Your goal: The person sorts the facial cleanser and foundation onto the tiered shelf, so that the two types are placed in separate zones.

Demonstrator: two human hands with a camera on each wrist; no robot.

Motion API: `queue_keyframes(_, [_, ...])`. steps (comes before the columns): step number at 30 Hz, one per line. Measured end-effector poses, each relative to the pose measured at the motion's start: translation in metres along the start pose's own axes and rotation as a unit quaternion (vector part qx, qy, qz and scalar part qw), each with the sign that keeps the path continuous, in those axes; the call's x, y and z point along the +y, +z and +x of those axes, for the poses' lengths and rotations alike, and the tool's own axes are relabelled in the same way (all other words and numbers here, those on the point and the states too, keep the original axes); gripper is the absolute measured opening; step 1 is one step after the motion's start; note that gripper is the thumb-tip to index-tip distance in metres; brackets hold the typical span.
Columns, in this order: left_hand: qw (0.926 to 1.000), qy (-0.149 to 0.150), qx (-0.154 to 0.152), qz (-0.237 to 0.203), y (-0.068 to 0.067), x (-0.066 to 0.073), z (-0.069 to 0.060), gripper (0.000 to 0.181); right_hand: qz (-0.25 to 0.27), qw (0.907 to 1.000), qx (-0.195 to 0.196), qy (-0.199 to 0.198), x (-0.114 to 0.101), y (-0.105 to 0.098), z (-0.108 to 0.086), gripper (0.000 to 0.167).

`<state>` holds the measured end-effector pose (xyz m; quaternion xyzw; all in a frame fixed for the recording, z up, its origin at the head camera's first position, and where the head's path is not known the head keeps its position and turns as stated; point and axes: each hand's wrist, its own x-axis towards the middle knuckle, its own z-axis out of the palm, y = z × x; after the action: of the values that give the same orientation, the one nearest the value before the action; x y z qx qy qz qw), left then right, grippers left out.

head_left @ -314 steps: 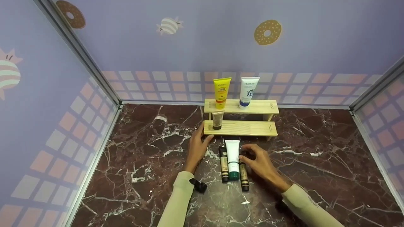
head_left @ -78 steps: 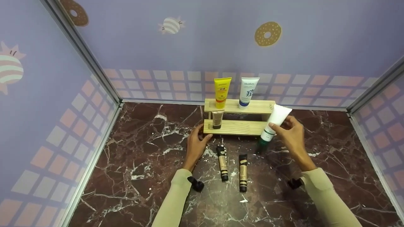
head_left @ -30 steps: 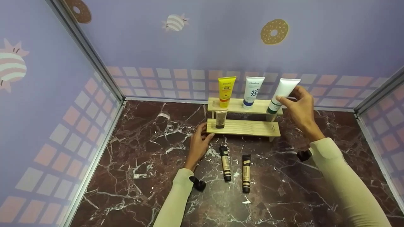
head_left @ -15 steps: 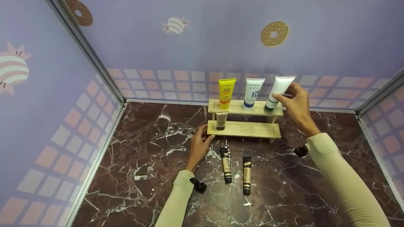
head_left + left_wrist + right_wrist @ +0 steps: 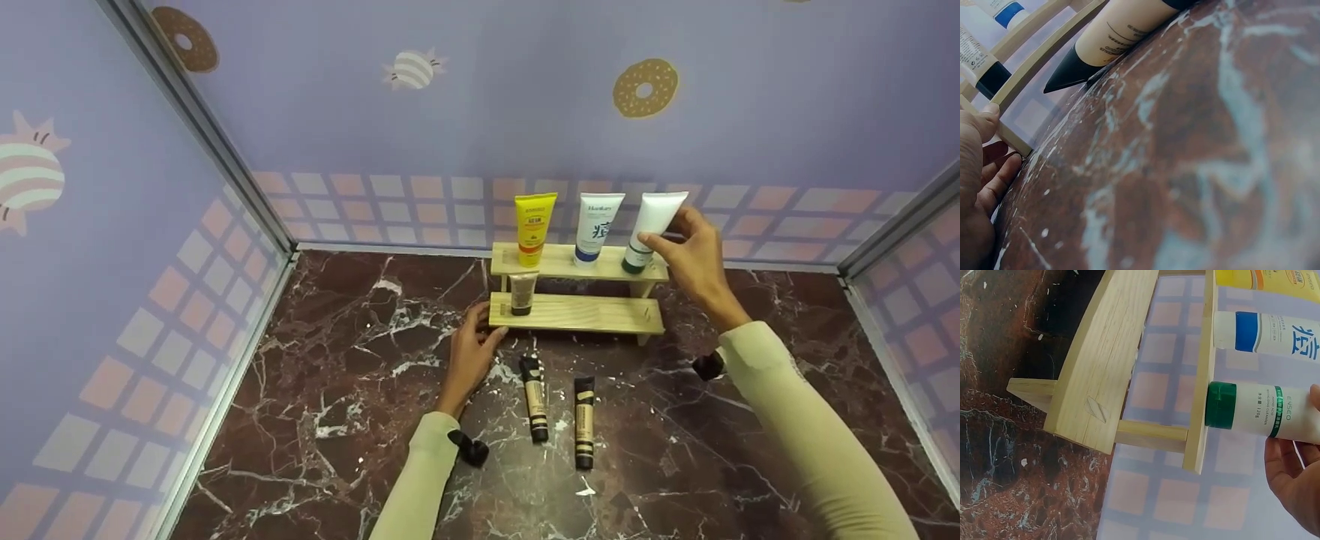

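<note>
My right hand [image 5: 699, 259] pinches a white cleanser tube with a green cap [image 5: 654, 231], which stands cap-down at the right end of the upper step of a two-step wooden rack [image 5: 592, 312]. In the right wrist view its green cap [image 5: 1221, 405] meets the step. My left hand [image 5: 470, 360] grips the left end of the lower step between thumb and fingers. A yellow tube [image 5: 534, 229] and a white tube with a blue cap [image 5: 598, 228] stand on the upper step. On the lower step, at left, is a small beige tube with a dark cap [image 5: 523, 293].
Two black-and-beige tubes lie on the marble-patterned table in front of the rack, the left one [image 5: 535, 400] slightly slanted and the right one [image 5: 584, 424] nearer the front. A lilac wall [image 5: 450, 142] with printed squares stands close behind the rack.
My right hand has lifted the green-capped cleanser tube from between the two dark tubes to the upper step, then shifted it slightly left. My left hand has stayed at the rack's left end.
</note>
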<state>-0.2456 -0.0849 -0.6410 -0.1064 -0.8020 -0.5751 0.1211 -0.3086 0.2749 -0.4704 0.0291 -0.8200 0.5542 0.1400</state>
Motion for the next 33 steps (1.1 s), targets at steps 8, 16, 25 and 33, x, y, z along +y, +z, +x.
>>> queue_keyframes(8, [0.9999,-0.011,0.003,-0.005,0.000,0.002,0.000,0.053,-0.028,0.9993,0.009,-0.022,-0.004,0.002,-0.005,0.055])
queue_keyframes(16, [0.9998,-0.018,0.006,-0.007,0.000,0.003,0.000,0.053,-0.021,0.9996,-0.009,-0.018,-0.003,0.001,-0.009,0.057])
queue_keyframes(25, [0.9999,-0.008,-0.002,-0.008,0.002,0.001,-0.002,0.054,-0.033,0.9992,-0.008,-0.022,0.005,-0.008,-0.030,0.071])
queue_keyframes(33, [0.9998,-0.019,-0.002,-0.006,-0.001,0.001,-0.001,0.056,-0.057,0.9981,0.009,-0.022,0.006,-0.015,-0.049,0.068])
